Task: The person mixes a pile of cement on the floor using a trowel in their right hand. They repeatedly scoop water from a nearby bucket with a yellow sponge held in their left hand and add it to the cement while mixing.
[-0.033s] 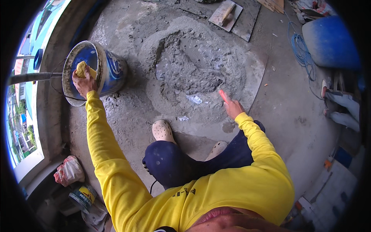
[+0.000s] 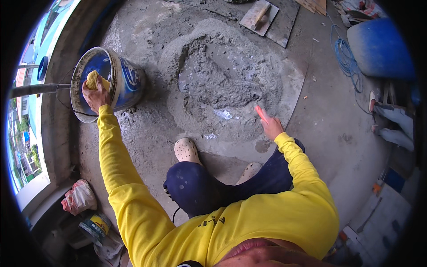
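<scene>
My left hand (image 2: 95, 97) is closed around a yellow sponge (image 2: 92, 79) at the mouth of a blue and white bucket (image 2: 132, 83), whose rim is crusted with grey. To the right, my right hand (image 2: 273, 129) grips the orange-red handle (image 2: 261, 113) of a tool. Its working end cannot be made out against the mortar. In front of me spreads a wide heap of wet grey mortar (image 2: 213, 91), with a ridge around a lower, rough middle.
A float (image 2: 260, 18) lies on a board beyond the mortar. At the right are a blue drum (image 2: 380, 46), a coiled blue hose (image 2: 346, 58) and another person's legs (image 2: 396, 127). A plastic bag (image 2: 80, 197) and a small tub (image 2: 95, 225) are at the lower left.
My right hand has shifted slightly right and toward me with the tool handle. The left hand and sponge stay nearly in place at the bucket.
</scene>
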`<state>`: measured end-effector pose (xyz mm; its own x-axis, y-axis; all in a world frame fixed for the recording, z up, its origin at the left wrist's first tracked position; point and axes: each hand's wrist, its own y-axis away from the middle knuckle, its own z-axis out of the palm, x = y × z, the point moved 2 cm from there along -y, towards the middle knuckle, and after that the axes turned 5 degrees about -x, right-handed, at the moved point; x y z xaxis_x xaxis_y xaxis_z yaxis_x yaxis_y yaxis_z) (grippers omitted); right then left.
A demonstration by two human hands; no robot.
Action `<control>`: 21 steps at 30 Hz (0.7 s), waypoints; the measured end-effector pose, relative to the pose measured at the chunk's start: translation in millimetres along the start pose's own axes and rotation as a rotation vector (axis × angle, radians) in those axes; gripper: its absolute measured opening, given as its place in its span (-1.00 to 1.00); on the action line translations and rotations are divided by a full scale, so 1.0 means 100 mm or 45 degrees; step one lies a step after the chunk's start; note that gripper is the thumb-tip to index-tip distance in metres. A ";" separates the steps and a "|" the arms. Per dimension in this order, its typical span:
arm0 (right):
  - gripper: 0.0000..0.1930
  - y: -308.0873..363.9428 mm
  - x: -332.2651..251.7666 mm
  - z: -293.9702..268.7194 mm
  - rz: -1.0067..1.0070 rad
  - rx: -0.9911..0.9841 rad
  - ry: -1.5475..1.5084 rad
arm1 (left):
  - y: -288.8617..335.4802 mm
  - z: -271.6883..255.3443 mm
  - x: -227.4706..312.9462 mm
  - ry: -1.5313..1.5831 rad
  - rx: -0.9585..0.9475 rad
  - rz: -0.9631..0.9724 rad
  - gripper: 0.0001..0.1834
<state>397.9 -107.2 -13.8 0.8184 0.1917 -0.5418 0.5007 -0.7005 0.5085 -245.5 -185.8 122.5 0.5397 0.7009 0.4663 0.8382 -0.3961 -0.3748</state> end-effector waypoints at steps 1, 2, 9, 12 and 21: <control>-0.39 0.08 0.12 0.01 -0.111 0.154 -0.052 | -0.03 -0.05 0.03 -0.006 -0.006 0.030 -0.26; -0.42 0.14 0.15 0.02 -0.208 0.310 -0.098 | -0.05 -0.01 0.07 -0.004 -0.023 0.059 -0.27; -0.51 -0.33 -0.45 0.09 0.526 -0.343 -1.538 | 0.02 0.02 0.18 0.039 -0.024 0.002 -0.23; -0.73 -0.66 -0.73 0.36 0.440 -0.367 -1.935 | 0.03 -0.03 0.19 0.048 0.001 0.013 -0.23; -0.40 -1.10 -1.03 0.65 -0.021 0.203 -0.137 | 0.00 0.01 0.14 -0.015 0.009 0.000 -0.27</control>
<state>240.6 -94.1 -57.5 0.7713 0.1351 -0.6220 0.4557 -0.7994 0.3915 -238.1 -175.5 128.6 0.5384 0.7081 0.4569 0.8378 -0.3916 -0.3804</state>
